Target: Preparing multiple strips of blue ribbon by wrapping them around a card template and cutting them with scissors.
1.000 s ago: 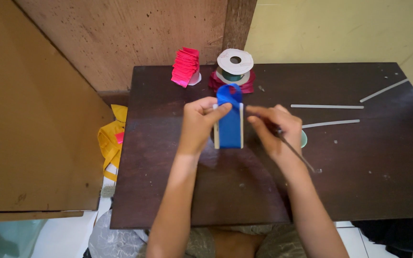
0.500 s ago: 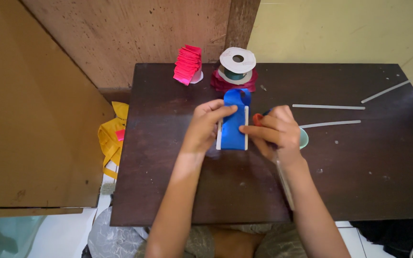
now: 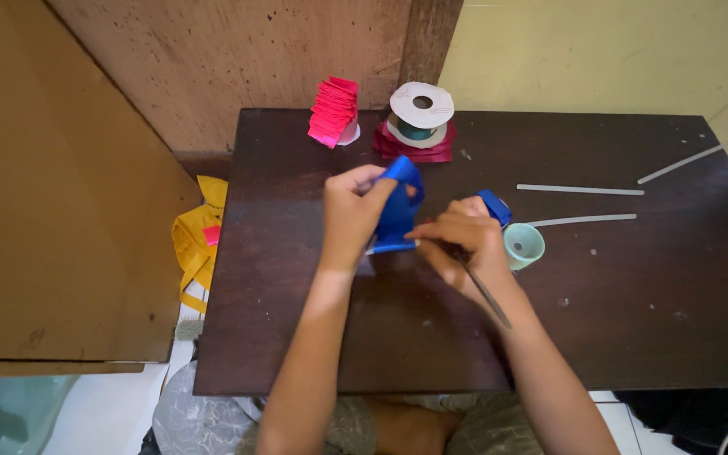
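Dark table (image 3: 634, 320): blue ribbon (image 3: 398, 211) between hands.

Blue ribbon (image 3: 398, 211) partly behind left hand (image 3: 349, 211)

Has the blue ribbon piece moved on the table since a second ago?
Yes. The blue ribbon was held upright and flat below the white spool; now the left hand has tilted and bent it, and its lower end sits toward the right hand.

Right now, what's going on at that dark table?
A person is working a blue ribbon over the dark table. The left hand pinches its folded loops, while the right hand grips the ribbon's other end along with a thin tool. A pale green spool sits beside the right hand; ribbon rolls stand behind.
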